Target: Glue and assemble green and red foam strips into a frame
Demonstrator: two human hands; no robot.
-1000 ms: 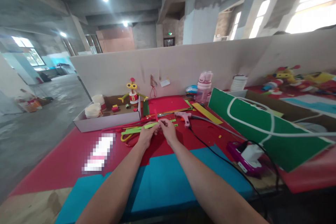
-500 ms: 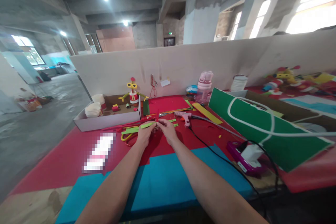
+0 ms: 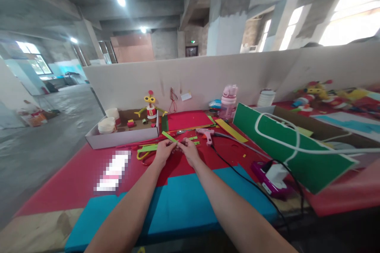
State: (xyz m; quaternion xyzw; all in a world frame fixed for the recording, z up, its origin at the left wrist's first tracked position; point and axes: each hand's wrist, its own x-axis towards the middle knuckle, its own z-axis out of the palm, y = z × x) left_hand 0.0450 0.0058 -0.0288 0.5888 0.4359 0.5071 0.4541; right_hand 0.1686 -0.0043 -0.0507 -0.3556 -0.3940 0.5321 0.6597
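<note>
A light green paper strip (image 3: 170,137) is pinched between the fingers of my left hand (image 3: 164,153) and my right hand (image 3: 190,151). The fingertips almost meet, and the strip's free end points up and to the left. Whether a second piece lies under the fingers is hidden. More green strips (image 3: 147,148) rest beside my left hand, next to a yellow looped handle (image 3: 142,155). To the right of my right hand, a pink glue gun (image 3: 206,135) lies on the red table covering (image 3: 204,162), and short green pieces (image 3: 193,138) lie close by.
A white box (image 3: 123,140) with paper cups (image 3: 107,125) and a small cup figure (image 3: 151,111) stands at the back left. A pink bottle (image 3: 228,102), a green panel (image 3: 285,146) and a purple power strip (image 3: 270,182) with cables are on the right. Blue sheeting (image 3: 190,201) covers the near edge.
The green strip has swung from nearly level to slanting up and left. The red strip that stood up between my hands no longer shows there. Both hands remain close together.
</note>
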